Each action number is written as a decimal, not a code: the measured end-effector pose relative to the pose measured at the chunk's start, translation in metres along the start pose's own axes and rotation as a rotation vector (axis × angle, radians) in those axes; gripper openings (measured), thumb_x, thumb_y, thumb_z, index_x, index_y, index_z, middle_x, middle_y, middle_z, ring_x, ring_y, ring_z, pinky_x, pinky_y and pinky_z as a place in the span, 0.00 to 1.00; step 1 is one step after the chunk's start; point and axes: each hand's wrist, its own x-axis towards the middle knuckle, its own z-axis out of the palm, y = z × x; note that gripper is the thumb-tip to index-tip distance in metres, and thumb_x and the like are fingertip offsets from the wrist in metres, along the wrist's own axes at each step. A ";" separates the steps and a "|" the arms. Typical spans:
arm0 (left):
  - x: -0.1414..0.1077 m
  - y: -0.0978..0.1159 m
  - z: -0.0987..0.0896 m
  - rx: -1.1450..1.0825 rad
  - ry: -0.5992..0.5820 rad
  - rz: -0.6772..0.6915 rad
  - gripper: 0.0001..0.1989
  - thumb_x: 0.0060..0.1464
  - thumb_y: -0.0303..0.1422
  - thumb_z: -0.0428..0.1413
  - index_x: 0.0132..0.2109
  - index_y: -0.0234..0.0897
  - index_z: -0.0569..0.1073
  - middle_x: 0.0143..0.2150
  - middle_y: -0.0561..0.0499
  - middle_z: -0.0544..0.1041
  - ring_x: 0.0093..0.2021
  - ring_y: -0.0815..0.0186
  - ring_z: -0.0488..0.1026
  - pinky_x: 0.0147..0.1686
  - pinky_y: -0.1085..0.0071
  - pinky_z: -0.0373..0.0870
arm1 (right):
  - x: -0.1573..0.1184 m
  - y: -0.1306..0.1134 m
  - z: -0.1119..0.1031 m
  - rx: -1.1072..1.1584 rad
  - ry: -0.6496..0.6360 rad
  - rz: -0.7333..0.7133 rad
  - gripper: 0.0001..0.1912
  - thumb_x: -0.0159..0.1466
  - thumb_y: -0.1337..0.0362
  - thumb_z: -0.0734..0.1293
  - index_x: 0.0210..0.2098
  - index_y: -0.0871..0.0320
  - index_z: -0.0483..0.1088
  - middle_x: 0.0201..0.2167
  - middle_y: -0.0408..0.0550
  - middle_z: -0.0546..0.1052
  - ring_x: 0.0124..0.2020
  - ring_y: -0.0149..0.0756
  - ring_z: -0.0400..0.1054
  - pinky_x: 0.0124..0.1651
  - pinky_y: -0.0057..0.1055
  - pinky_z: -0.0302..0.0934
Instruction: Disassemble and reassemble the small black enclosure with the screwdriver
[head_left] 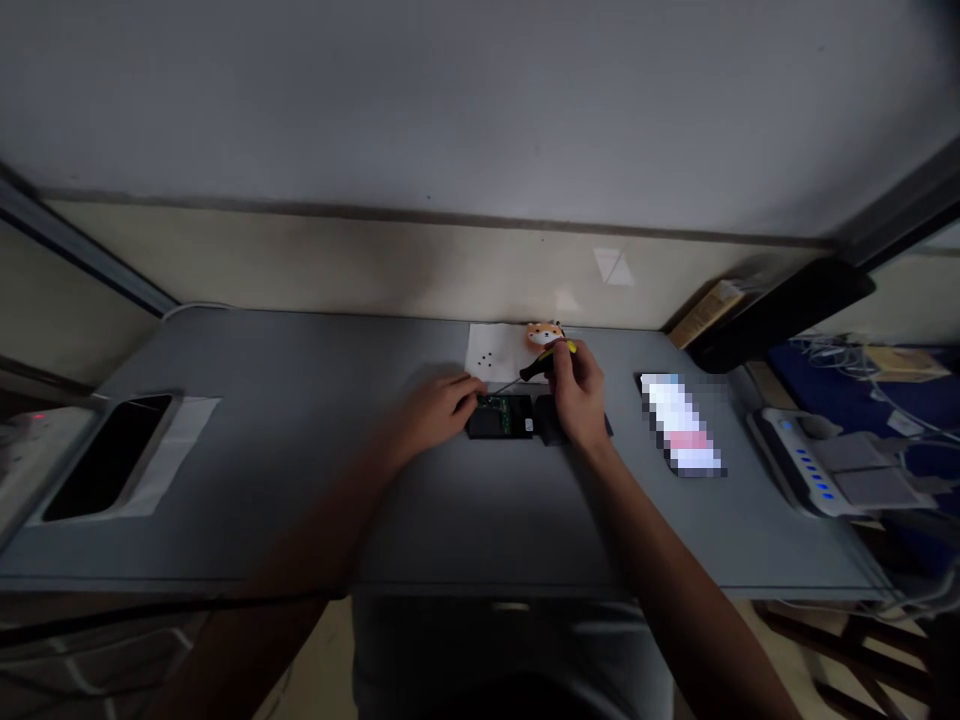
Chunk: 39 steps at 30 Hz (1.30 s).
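I have a wide view down on a grey tabletop (255,430) spanning the frame, with two bare forearms reaching in from the bottom edge. Just right of the frame's centre lies a small black device (519,422), its green circuit board (506,411) exposed. My right hand (579,390), at its upper right, has its fingers clamped on the dark and yellow handle of a screwdriver (535,367); the thin shaft slants down and left toward the board's upper edge. I cannot tell whether the tip touches. My left hand (448,408) is at the device's upper left corner, fingers bent and close together; whether they pinch it or only rest there, I cannot tell.

A dark flat piece (551,424) lies partly beneath my right hand, just beside the device. Above, white paper (504,342) carries a few tiny dark specks (484,361) and an orange-and-white animal-faced object (541,334). Right of centre, a phone (681,425) glows, its screen pixelated. At far left lies a dark-screened device (109,458).
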 end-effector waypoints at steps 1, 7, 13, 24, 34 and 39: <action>0.000 0.000 0.000 0.006 -0.007 -0.007 0.15 0.65 0.28 0.49 0.49 0.43 0.80 0.46 0.49 0.84 0.44 0.60 0.81 0.45 0.65 0.75 | 0.000 0.000 0.000 -0.013 0.003 -0.014 0.24 0.69 0.39 0.63 0.35 0.54 0.71 0.29 0.42 0.73 0.30 0.31 0.67 0.36 0.30 0.64; 0.000 0.003 -0.002 0.010 -0.023 -0.004 0.15 0.66 0.27 0.49 0.48 0.43 0.80 0.46 0.50 0.84 0.45 0.61 0.80 0.45 0.67 0.74 | -0.006 -0.008 -0.003 -0.123 -0.043 -0.115 0.20 0.70 0.43 0.64 0.39 0.54 0.73 0.30 0.43 0.75 0.31 0.33 0.67 0.35 0.31 0.62; 0.001 -0.001 0.000 -0.032 -0.020 0.022 0.14 0.65 0.25 0.50 0.46 0.42 0.79 0.45 0.50 0.83 0.43 0.62 0.80 0.44 0.68 0.73 | 0.001 -0.028 0.006 -0.204 -0.205 -0.157 0.16 0.68 0.48 0.68 0.35 0.53 0.70 0.25 0.39 0.71 0.25 0.31 0.62 0.31 0.31 0.57; 0.003 0.001 -0.002 -0.047 -0.007 0.032 0.12 0.64 0.25 0.50 0.42 0.40 0.78 0.41 0.51 0.83 0.39 0.63 0.79 0.43 0.68 0.72 | 0.023 -0.031 0.041 -0.177 -0.215 -0.209 0.17 0.66 0.55 0.69 0.28 0.51 0.58 0.21 0.36 0.63 0.25 0.30 0.58 0.33 0.31 0.55; 0.005 0.002 -0.003 -0.042 -0.025 0.018 0.12 0.65 0.26 0.50 0.40 0.39 0.78 0.40 0.49 0.82 0.39 0.62 0.79 0.42 0.68 0.72 | 0.006 -0.019 0.069 0.316 -0.074 -0.070 0.27 0.64 0.37 0.68 0.30 0.50 0.55 0.18 0.31 0.62 0.17 0.25 0.55 0.21 0.26 0.53; 0.005 0.002 -0.002 -0.039 -0.020 0.030 0.12 0.64 0.26 0.50 0.40 0.40 0.78 0.40 0.50 0.82 0.40 0.62 0.79 0.43 0.68 0.73 | 0.007 -0.023 0.074 0.284 -0.110 -0.034 0.30 0.62 0.34 0.67 0.28 0.50 0.53 0.18 0.31 0.57 0.17 0.24 0.52 0.20 0.25 0.51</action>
